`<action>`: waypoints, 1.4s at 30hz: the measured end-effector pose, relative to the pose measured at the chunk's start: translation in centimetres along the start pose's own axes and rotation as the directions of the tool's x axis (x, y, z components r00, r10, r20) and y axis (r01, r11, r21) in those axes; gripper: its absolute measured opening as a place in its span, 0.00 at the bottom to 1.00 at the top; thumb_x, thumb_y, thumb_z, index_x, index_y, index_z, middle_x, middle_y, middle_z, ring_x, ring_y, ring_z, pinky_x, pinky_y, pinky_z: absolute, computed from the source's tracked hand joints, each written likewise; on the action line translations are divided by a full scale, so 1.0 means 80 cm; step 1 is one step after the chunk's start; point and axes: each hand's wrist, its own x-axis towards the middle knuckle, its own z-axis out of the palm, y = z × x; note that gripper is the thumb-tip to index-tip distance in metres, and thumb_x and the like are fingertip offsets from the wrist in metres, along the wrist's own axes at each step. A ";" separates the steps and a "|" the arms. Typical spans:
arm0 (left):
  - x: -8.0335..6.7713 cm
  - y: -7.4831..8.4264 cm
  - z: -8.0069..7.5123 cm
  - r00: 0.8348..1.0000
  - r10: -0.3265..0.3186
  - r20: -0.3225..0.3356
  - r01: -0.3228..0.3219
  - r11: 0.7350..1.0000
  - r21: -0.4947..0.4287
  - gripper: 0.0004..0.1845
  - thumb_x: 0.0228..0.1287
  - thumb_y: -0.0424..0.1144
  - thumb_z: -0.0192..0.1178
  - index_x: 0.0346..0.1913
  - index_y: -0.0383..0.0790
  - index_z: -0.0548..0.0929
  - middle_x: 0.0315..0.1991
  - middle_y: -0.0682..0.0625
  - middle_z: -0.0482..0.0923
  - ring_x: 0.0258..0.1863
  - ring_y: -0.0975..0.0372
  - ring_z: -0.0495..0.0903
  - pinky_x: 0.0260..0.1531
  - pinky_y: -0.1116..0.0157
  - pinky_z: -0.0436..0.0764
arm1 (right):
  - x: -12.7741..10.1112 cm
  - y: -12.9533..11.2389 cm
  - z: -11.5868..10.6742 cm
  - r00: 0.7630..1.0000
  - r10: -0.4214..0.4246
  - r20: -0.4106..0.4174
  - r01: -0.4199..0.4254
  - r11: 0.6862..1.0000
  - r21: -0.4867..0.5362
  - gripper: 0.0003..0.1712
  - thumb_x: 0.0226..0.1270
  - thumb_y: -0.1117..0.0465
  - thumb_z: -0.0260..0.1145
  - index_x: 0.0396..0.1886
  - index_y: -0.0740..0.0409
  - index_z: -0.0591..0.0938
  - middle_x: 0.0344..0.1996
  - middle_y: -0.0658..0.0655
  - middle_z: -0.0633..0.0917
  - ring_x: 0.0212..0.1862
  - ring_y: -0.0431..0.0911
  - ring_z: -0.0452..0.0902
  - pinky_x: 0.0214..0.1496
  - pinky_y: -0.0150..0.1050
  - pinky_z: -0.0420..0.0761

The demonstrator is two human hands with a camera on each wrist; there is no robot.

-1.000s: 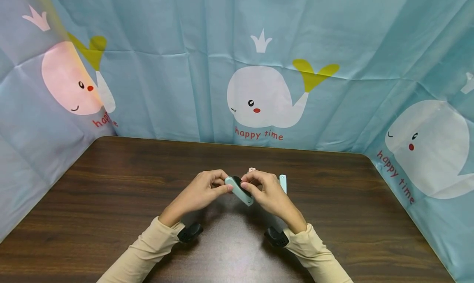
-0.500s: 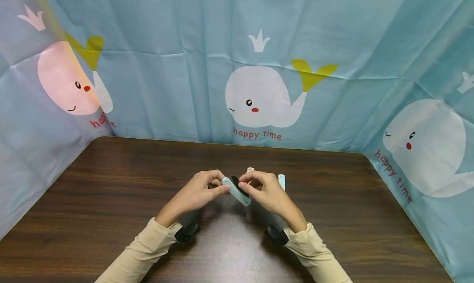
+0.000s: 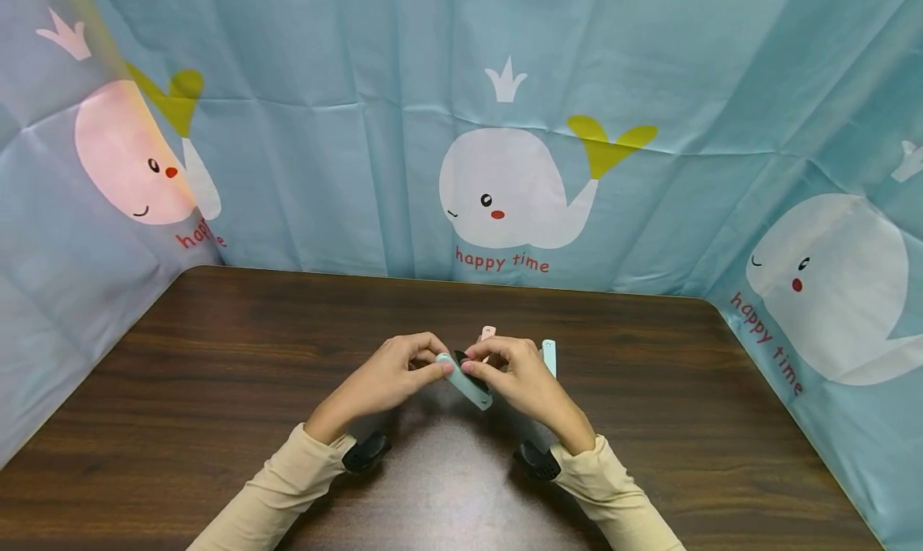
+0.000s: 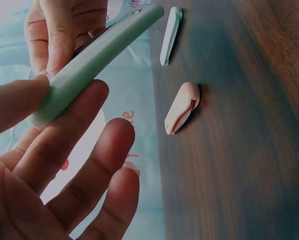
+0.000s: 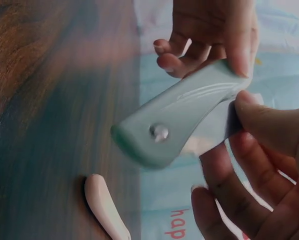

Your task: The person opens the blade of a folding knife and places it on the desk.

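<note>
Both hands hold a mint-green folding tool (image 3: pixel 467 384) with a black part above the table's middle. My left hand (image 3: pixel 433 364) pinches its far-left end between thumb and fingers; the pinch shows in the left wrist view (image 4: pixel 54 102) on the tool (image 4: pixel 99 55). My right hand (image 3: pixel 472 367) grips the black part at the same end. In the right wrist view the tool (image 5: pixel 179 117) shows a metal rivet (image 5: pixel 158 132), with the right hand (image 5: pixel 239 145) beside it. A pink piece (image 3: pixel 489 331) (image 4: pixel 182 107) (image 5: pixel 105 207) and a mint piece (image 3: pixel 550 355) (image 4: pixel 170 35) lie on the table behind the hands.
The dark wooden table (image 3: pixel 216 351) is walled on three sides by a blue curtain (image 3: pixel 649 94) printed with whales. Black wrist cameras (image 3: pixel 366 452) sit on both beige sleeves.
The hands and the tool have sunk slightly toward the table. The right fingers have shifted a little along the black part. The pieces on the table have not moved.
</note>
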 end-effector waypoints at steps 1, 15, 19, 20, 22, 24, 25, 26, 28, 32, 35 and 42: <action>0.000 0.000 0.000 1.000 -0.003 -0.004 0.003 1.000 0.001 0.09 0.70 0.42 0.61 0.44 0.40 0.81 0.37 0.48 0.89 0.33 0.59 0.82 0.34 0.68 0.73 | 0.000 0.000 0.000 1.000 0.000 0.000 0.000 1.000 -0.002 0.05 0.63 0.63 0.71 0.38 0.59 0.88 0.31 0.54 0.88 0.25 0.32 0.75 0.28 0.30 0.76; 0.001 -0.003 -0.009 0.999 -0.041 -0.007 0.041 0.999 0.011 0.08 0.70 0.40 0.61 0.42 0.39 0.79 0.36 0.44 0.89 0.22 0.66 0.65 0.27 0.70 0.65 | -0.002 0.004 -0.010 0.994 0.037 -0.103 -0.035 0.999 0.015 0.04 0.66 0.63 0.69 0.36 0.60 0.83 0.37 0.58 0.89 0.30 0.39 0.83 0.32 0.32 0.78; 0.000 -0.003 -0.014 0.998 -0.059 -0.024 0.059 0.998 0.009 0.06 0.70 0.39 0.61 0.42 0.39 0.79 0.37 0.43 0.89 0.21 0.66 0.65 0.26 0.70 0.65 | -0.001 0.004 -0.015 0.992 0.087 -0.087 -0.081 0.994 0.069 0.05 0.68 0.62 0.68 0.38 0.60 0.82 0.40 0.59 0.88 0.36 0.43 0.86 0.35 0.34 0.79; -0.001 -0.003 -0.015 0.998 -0.060 -0.026 0.061 0.998 0.010 0.06 0.70 0.39 0.61 0.42 0.39 0.79 0.37 0.43 0.89 0.21 0.66 0.65 0.26 0.70 0.65 | -0.001 0.005 -0.016 0.993 0.096 -0.075 -0.090 0.993 0.078 0.06 0.68 0.62 0.68 0.38 0.60 0.82 0.42 0.60 0.88 0.37 0.44 0.87 0.36 0.34 0.79; -0.001 -0.003 -0.016 0.998 -0.064 -0.024 0.065 0.998 0.010 0.06 0.70 0.38 0.61 0.42 0.39 0.79 0.37 0.43 0.89 0.22 0.66 0.66 0.27 0.70 0.65 | -0.001 0.004 -0.017 0.992 0.116 -0.052 -0.111 0.990 0.091 0.06 0.67 0.61 0.68 0.39 0.60 0.82 0.45 0.60 0.88 0.39 0.44 0.87 0.39 0.33 0.80; -0.002 -0.003 -0.016 0.998 -0.066 -0.021 0.067 0.998 0.009 0.06 0.70 0.38 0.60 0.42 0.39 0.79 0.37 0.43 0.89 0.21 0.66 0.65 0.26 0.70 0.64 | -0.001 0.005 -0.018 0.991 0.134 -0.030 -0.130 0.986 0.108 0.08 0.66 0.61 0.69 0.42 0.60 0.83 0.47 0.60 0.87 0.40 0.45 0.87 0.40 0.33 0.81; -0.002 -0.004 -0.016 0.998 -0.067 -0.018 0.067 0.998 0.010 0.06 0.71 0.38 0.60 0.42 0.39 0.79 0.37 0.43 0.89 0.21 0.66 0.64 0.26 0.70 0.64 | -0.001 0.005 -0.018 0.990 0.142 -0.020 -0.139 0.983 0.118 0.10 0.66 0.62 0.70 0.43 0.61 0.83 0.48 0.61 0.87 0.40 0.45 0.87 0.41 0.33 0.81; -0.002 -0.004 -0.016 0.998 -0.067 -0.015 0.068 0.998 0.008 0.06 0.71 0.38 0.60 0.42 0.39 0.79 0.37 0.43 0.89 0.20 0.66 0.64 0.26 0.70 0.64 | -0.001 0.005 -0.018 0.990 0.141 -0.013 -0.139 0.983 0.122 0.11 0.66 0.62 0.70 0.45 0.62 0.83 0.47 0.61 0.88 0.39 0.45 0.87 0.41 0.32 0.81; -0.003 -0.004 -0.016 0.998 -0.065 -0.008 0.065 0.998 0.006 0.06 0.71 0.39 0.60 0.42 0.39 0.79 0.36 0.43 0.89 0.20 0.67 0.63 0.25 0.70 0.64 | -0.001 0.005 -0.018 0.990 0.139 0.003 -0.138 0.982 0.127 0.12 0.65 0.62 0.70 0.46 0.63 0.84 0.41 0.61 0.89 0.36 0.45 0.86 0.40 0.32 0.81; -0.002 -0.006 -0.016 0.999 -0.052 0.008 0.052 0.999 0.012 0.07 0.71 0.40 0.60 0.42 0.39 0.80 0.35 0.44 0.88 0.19 0.67 0.63 0.25 0.69 0.64 | -0.001 0.006 -0.016 0.993 0.115 0.011 -0.115 0.986 0.120 0.10 0.65 0.62 0.70 0.42 0.63 0.86 0.33 0.59 0.89 0.32 0.44 0.85 0.38 0.31 0.81; -0.002 -0.007 -0.015 0.999 -0.043 0.021 0.042 0.999 0.021 0.09 0.69 0.41 0.61 0.44 0.39 0.81 0.34 0.44 0.88 0.20 0.67 0.66 0.26 0.69 0.66 | -0.001 0.007 -0.015 0.994 0.112 0.015 -0.113 0.987 0.115 0.08 0.65 0.62 0.71 0.40 0.61 0.86 0.31 0.57 0.89 0.30 0.42 0.85 0.37 0.31 0.80; -0.003 -0.005 -0.013 0.999 -0.020 0.030 0.019 0.999 0.047 0.07 0.65 0.41 0.66 0.43 0.42 0.86 0.28 0.44 0.86 0.21 0.68 0.70 0.25 0.71 0.69 | 0.000 0.006 -0.014 0.994 0.103 0.029 -0.105 0.988 0.112 0.08 0.64 0.61 0.71 0.40 0.60 0.86 0.31 0.57 0.89 0.31 0.42 0.85 0.37 0.31 0.80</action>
